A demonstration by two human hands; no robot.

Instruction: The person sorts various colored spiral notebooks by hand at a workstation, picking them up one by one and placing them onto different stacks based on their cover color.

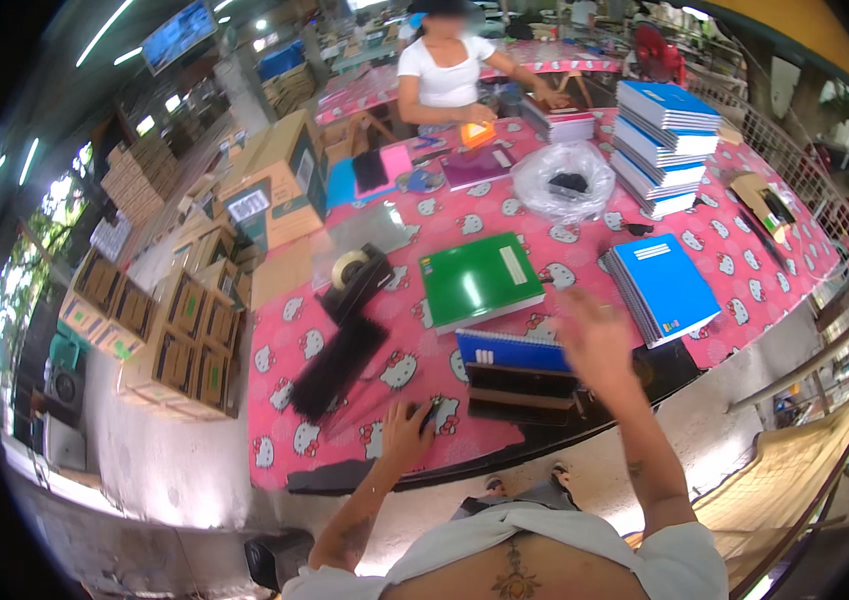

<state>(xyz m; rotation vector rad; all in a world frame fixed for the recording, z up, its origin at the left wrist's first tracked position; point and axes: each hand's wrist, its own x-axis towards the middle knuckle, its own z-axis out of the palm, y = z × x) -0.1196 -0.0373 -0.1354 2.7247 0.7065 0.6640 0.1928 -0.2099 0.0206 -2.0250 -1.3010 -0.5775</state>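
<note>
My left hand (404,438) rests at the table's near edge, its fingers curled around a small dark thing that I cannot make out. My right hand (592,335), smeared by motion, hovers at the right end of a blue spiral-bound notebook (512,350). That notebook leans in a dark brown wooden holder (519,393). Beyond it lies a green notebook stack (479,280). To the right of my right hand sits a low stack of blue notebooks (662,288). A bundle of black strips (339,370) and a black tape dispenser (356,278) lie left of the green stack.
Tall blue-covered notebooks (666,150) are stacked at the back right, beside a clear plastic bag (562,182). A large cardboard box (279,180) stands at the left edge. Across the pink table (474,420), another person (449,75) handles an orange item (477,133) and a notebook stack.
</note>
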